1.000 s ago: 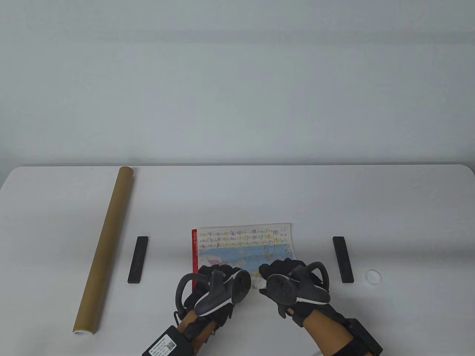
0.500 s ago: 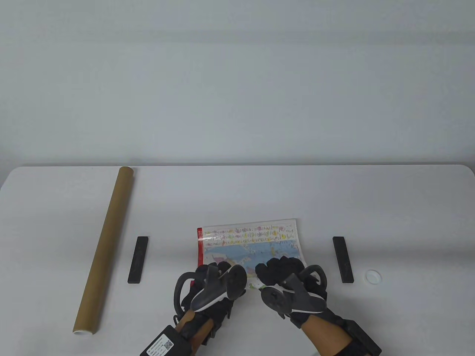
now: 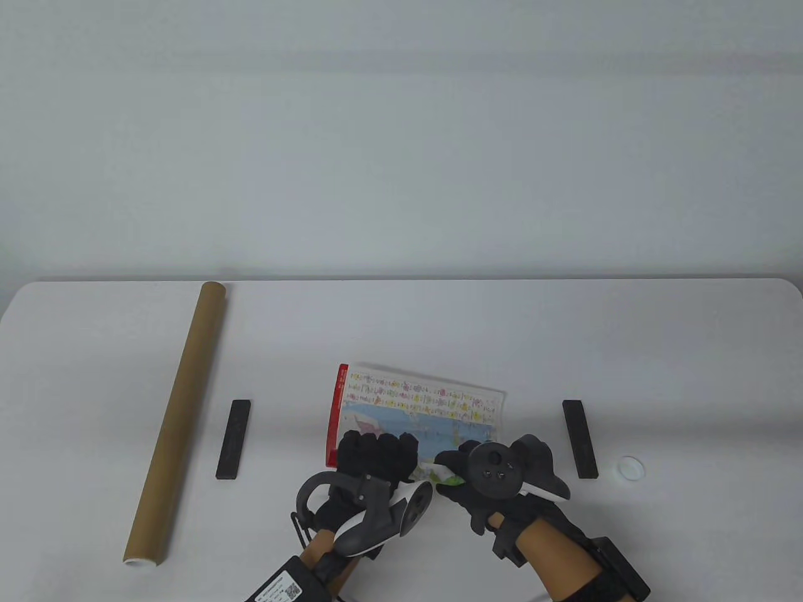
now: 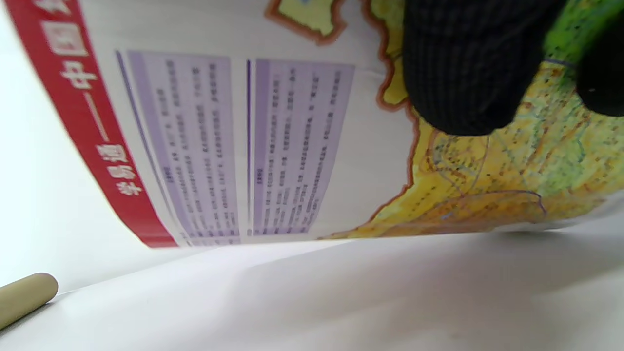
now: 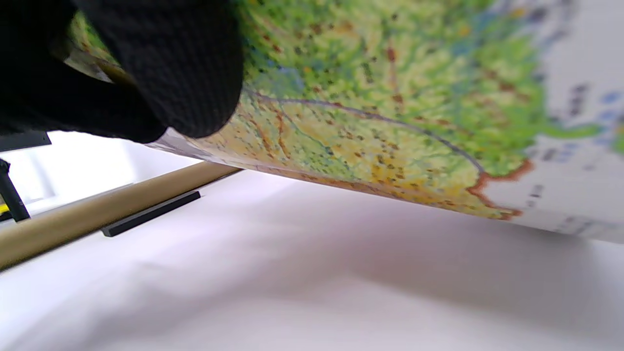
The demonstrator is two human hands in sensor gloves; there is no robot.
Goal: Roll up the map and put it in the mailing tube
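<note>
White and bare, a table [image 3: 401, 326] fills the lower half of the table view, with a plain pale wall behind it. On the left of the table lies a long brown mailing tube [image 3: 177, 419], running from the far side toward the near edge, its near end showing a white rim; what is inside cannot be seen. The tube also shows as a brown bar in the right wrist view [image 5: 97, 214] and as a rounded end in the left wrist view [image 4: 24, 297].

At the near centre is the map [image 3: 417, 407], colourful with a red strip along its left edge. Its near part is lifted off the table and curved; both wrist views show shadowed table beneath the raised sheet [image 4: 292, 146] [image 5: 390, 122].

Two flat black bars lie lengthwise on either side of the map: one on the left [image 3: 233, 439], between map and tube, and one on the right [image 3: 579, 438]. Both are apart from the sheet.

Left hand [image 3: 375, 461] grips the map's near left part, fingers curled over the paper. Right hand [image 3: 483, 476] grips the near right part, mostly hidden under its tracker.

Smallest, a white round cap [image 3: 630, 467] sits just right of the right bar.
</note>
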